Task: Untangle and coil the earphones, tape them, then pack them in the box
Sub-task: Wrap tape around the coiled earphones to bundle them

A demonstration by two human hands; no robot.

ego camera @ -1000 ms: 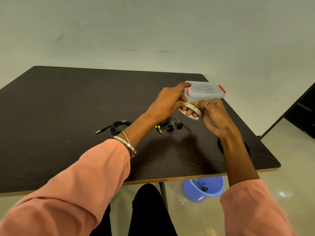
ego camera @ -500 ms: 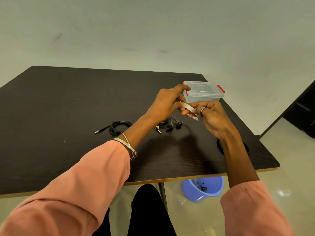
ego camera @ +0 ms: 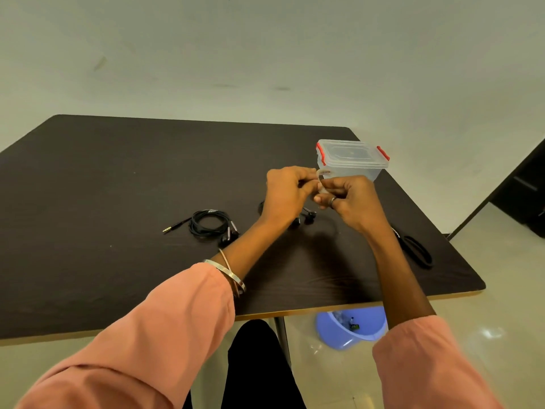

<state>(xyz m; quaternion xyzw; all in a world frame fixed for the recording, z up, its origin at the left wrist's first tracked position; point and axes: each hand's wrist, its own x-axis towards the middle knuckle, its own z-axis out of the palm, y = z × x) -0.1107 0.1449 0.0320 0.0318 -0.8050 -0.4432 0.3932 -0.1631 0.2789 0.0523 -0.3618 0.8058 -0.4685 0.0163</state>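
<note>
A small roll of clear tape [ego camera: 322,181] is held up between both hands above the dark table [ego camera: 118,184]. My right hand [ego camera: 349,202] grips the roll. My left hand [ego camera: 287,191] pinches at its edge, fingers curled. A coiled black earphone [ego camera: 209,224] with a gold plug lies on the table to the left. A second black earphone [ego camera: 308,216] lies partly hidden under my hands. The clear plastic box [ego camera: 352,159] with red clips stands shut just behind the hands.
Black scissors [ego camera: 417,250] lie near the table's right edge. A blue bin [ego camera: 351,329] stands on the floor under the table's front edge. My legs are below the front edge.
Both hands have drawn closer together and the tape roll has turned more upright between them. The left index finger, stretched out before, is now curled at the roll.
</note>
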